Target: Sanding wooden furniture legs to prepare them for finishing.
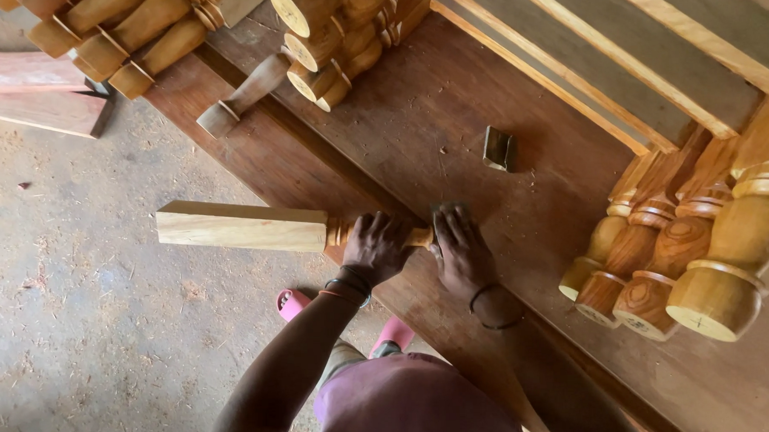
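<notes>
Right, the turned wooden leg (257, 227) lies across the edge of the brown workbench (415, 121), its square pale end jutting out over the dusty floor (90, 337). The left hand (375, 246) is clenched around its turned neck; the right hand (461, 249) presses down with fingers wrapped over something dark (can't tell what). Stacked turned legs (684, 265) rest nearby to the right.

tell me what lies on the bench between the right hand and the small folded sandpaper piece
Only bare bench top with scattered sawdust, in the head view, lies between the right hand and the folded sandpaper.
</notes>
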